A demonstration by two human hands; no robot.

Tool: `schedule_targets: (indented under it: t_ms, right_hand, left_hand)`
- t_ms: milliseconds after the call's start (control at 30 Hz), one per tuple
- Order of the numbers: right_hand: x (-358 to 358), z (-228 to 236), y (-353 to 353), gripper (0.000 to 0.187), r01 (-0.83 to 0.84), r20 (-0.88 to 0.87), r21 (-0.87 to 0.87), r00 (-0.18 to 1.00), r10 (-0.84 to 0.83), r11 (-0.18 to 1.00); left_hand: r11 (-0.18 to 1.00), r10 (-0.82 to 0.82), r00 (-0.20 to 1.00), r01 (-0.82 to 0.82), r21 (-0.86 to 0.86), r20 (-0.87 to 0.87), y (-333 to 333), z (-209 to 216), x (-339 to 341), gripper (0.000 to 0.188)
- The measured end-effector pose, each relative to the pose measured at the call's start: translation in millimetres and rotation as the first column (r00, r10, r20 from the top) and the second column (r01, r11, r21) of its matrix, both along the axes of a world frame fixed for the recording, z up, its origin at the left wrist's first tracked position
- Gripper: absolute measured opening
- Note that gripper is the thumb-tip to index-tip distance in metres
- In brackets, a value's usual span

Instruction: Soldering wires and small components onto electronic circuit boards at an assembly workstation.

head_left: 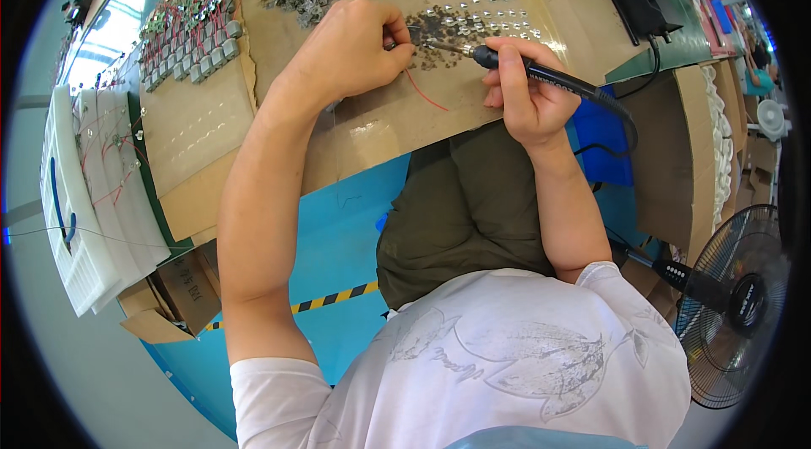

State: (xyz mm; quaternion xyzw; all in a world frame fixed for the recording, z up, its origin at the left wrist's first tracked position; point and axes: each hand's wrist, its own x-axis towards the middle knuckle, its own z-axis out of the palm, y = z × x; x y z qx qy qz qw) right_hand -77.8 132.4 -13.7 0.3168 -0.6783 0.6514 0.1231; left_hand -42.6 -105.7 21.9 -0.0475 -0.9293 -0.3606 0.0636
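While left fingers (400, 58) pinch a half-hidden small part (389, 43), red wire (426, 94) alongside, right fingers (512, 77) grip a soldering iron (549, 75)

Red wire (427, 94): 1 end hid bhnd L fingers (404, 54); shirt (473, 348) cut off btm.

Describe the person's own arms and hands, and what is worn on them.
Both the left hand and the right hand are ungloved, and the forearms are bare, with no watch or bracelet visible. Short white sleeves end above the elbows, part of a white shirt with a grey leafy print.
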Motion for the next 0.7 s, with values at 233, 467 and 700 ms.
schedule_targets:
  t_ms: [233, 467, 700]
  right_hand:
    - [2.0, 2.8, -0.8, 0.010, 0.015, 0.007, 0.005, 1.000, -0.015, 1.000]
    - [1.6, -0.3, 1.1, 0.010, 0.022, -0.005, -0.003, 1.000, -0.022, 1.000]
    - [-1.4, -0.7, 0.4, 0.010, 0.052, -0.070, 0.051, 0.996, -0.049, 0.997]
  left_hand:
    - [1.000, 0.010, 1.000, -0.010, -0.003, 0.026, -0.2, 0.9, 0.1, 0.019]
    - [1.000, 0.004, 1.000, -0.004, -0.005, 0.007, 0.3, -1.2, -0.2, 0.019]
    - [1.000, -0.002, 1.000, 0.002, -0.006, 0.020, 1.9, -0.7, -0.5, 0.019]
